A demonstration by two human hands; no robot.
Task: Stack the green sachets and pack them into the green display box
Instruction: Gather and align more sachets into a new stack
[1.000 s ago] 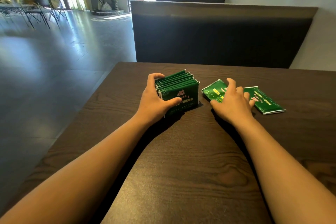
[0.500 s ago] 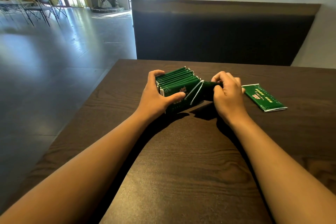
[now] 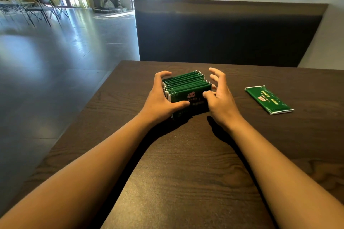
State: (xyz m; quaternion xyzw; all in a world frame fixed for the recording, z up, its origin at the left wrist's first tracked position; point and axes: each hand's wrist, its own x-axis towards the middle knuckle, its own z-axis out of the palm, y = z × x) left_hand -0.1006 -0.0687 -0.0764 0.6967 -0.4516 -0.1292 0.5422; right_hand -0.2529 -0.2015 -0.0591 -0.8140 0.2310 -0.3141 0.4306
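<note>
Head view, only view: row of green sachets (image 3: 187,90) stands on edge at centre frame on the dark wood surface (image 3: 186,163), packed face to face like a deck. Looks like they are bunched this way so the whole lot can go into the box as one block

Left hand (image 3: 161,102) clamps the left end of the row, thumb across the near printed face, fingers hooked over the far side. That grip keeps the sachets upright and pressed together, else they would likely fan out or topple

Right hand (image 3: 218,98) sits at the right end of the row, fingers spread and loosely curved, holding nothing. Its thumb seems to touch the near right corner of the front sachet, upper fingers are clear of the pack. Reads as squaring the right edges or about to let go, cannot tell which

One loose sachet (image 3: 268,99) lies flat at right of frame, well apart from the row, not yet added. Probably the right hand's next pick since it is on that side

Green display box not seen anywhere in frame, so packing step not begun. Stacking nearly done, one piece left

Upper frame: dark booth seat back (image 3: 223,33) behind the surface, shiny floor at left
</note>
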